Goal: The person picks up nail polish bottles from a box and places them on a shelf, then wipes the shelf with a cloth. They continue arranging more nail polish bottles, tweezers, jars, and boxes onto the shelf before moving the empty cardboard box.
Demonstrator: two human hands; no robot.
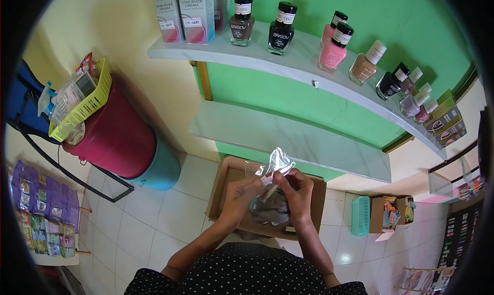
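Both hands are raised in front of me, over a cardboard box (217, 192) on the floor. Between them is a see-through plastic bag (278, 160), its crinkled top standing up and catching the light. Something dark grey (271, 211) shows below my fingers, at the lower part of the bag. My left hand (240, 198) pinches the bag's left side, where a small white label (266, 180) sits by the fingertips. My right hand (300, 193) grips the right side, thumb and fingers pressed together on the plastic.
A marbled shelf (288, 135) spans the wall just beyond my hands. Above it, another shelf (226, 52) carries nail polish bottles (281, 30) and boxes (195, 17). At left, a yellow basket (95, 102) tops a red bin (121, 135). A turquoise basket (361, 216) stands right.
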